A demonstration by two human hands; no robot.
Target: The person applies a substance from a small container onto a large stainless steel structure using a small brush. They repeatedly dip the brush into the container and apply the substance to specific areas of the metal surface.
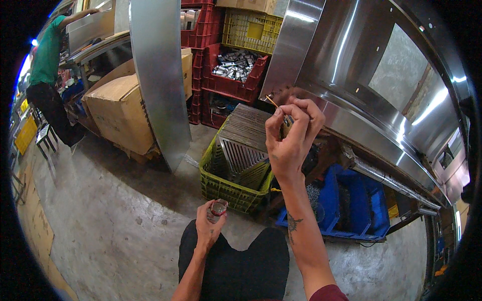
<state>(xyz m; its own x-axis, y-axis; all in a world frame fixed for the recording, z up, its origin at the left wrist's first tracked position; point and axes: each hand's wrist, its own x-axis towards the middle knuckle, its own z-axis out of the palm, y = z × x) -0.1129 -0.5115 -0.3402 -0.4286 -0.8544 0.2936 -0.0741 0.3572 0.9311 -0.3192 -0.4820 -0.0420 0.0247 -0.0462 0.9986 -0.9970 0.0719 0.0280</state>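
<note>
My right hand (291, 133) is raised and pinches a thin yellow-tipped stick or small brush (273, 103), its tip touching the lower corner of a big polished steel panel (361, 65). My left hand (210, 220) rests low by my knee and holds a small round tin with a red rim (219, 207). My dark-trousered legs (241, 266) fill the bottom middle.
A yellow-green crate of slotted metal grilles (236, 160) stands just ahead. Blue bins with screws (351, 200) lie right. A bent steel sheet (158, 75), cardboard boxes (120, 110), red crates (231, 75) stand behind. A person in a green shirt (47, 75) works far left.
</note>
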